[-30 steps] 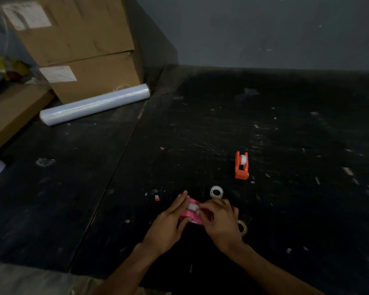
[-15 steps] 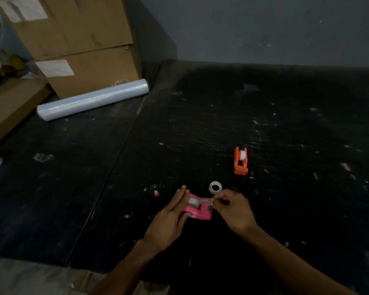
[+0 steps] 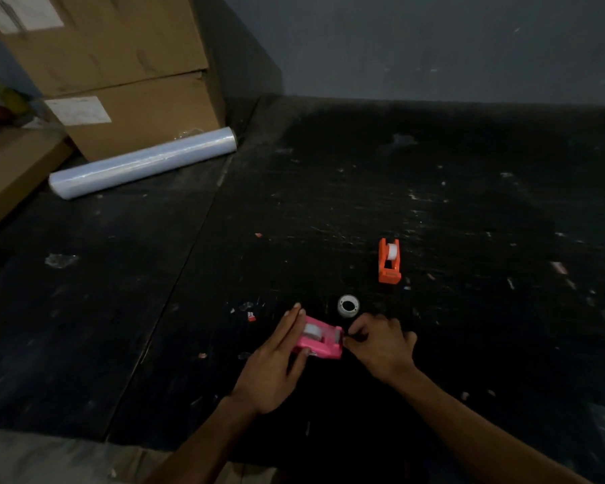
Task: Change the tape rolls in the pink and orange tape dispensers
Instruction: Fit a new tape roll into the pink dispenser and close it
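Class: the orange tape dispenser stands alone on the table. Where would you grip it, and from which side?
Pinch the orange tape dispenser across its two flat side walls, coming from above. It stands upright, narrow, with open table on both sides, and the roll sits between those walls.

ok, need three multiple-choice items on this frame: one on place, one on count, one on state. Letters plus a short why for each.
1. Where is the loose tape roll?
A. between the two dispensers
B. beside the cardboard boxes
C. in the left hand

2. How many tape dispensers show?
A. one
B. two
C. three

3. The pink dispenser is:
A. empty
B. loaded with a white roll
C. lifted high off the table

Answers:
1 A, it lies on the table between the pink one and the orange dispenser.
2 B, one pink, one orange.
3 B, a white roll sits in it, the left hand steadying it, the right hand at its cutter end.
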Demonstrator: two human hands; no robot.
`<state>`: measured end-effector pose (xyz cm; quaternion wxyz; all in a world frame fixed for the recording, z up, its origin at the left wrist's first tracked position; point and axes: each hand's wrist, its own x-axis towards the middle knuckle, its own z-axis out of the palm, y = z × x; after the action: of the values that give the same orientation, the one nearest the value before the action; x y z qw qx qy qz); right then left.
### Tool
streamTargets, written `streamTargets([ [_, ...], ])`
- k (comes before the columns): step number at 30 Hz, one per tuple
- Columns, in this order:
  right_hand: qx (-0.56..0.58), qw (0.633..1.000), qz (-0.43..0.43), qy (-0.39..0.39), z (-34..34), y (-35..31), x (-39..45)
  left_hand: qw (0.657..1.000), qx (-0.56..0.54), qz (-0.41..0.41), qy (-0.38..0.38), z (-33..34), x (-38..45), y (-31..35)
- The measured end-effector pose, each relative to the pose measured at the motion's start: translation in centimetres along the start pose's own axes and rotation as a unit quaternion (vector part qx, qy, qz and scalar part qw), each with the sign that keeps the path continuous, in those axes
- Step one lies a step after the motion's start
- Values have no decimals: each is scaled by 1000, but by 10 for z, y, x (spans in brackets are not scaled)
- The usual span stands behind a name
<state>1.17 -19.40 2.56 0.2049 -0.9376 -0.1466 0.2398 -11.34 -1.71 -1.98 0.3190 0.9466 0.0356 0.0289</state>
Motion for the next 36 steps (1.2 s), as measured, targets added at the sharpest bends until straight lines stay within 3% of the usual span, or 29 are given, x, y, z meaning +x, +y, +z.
streamTargets([
  [4, -40, 999, -27, -7, -14, 0, 7, 998, -55, -17, -19, -9, -2, 3],
  [7, 72, 991, -115, -9, -18, -2, 9, 997, -60, -46, -17, -16, 1, -5],
  [9, 103, 975, -182, -73, -17, -10, 5, 997, -41, -68, -3, -19, 9, -18],
  [12, -26, 962, -245, -119, -3, -21, 5, 996, -9, -89, 21, -20, 26, -37],
  [16, -116, 954, -265, -81, 13, -29, 10, 994, 35, -97, 45, -19, 48, -51],
  [21, 12, 972, -216, -92, -11, -24, 20, 991, 85, -102, 36, -13, 70, -51],
  [26, 108, 986, -125, 9, -44, -17, 59, 982, 157, -101, 27, 2, 89, -38],
  [31, 214, 972, -37, 90, -53, -33, 104, 975, 191, -109, 19, 10, 96, -33],
  [36, 186, 974, 17, 128, -39, -55, 128, 978, 176, -109, 34, 9, 96, -35],
])
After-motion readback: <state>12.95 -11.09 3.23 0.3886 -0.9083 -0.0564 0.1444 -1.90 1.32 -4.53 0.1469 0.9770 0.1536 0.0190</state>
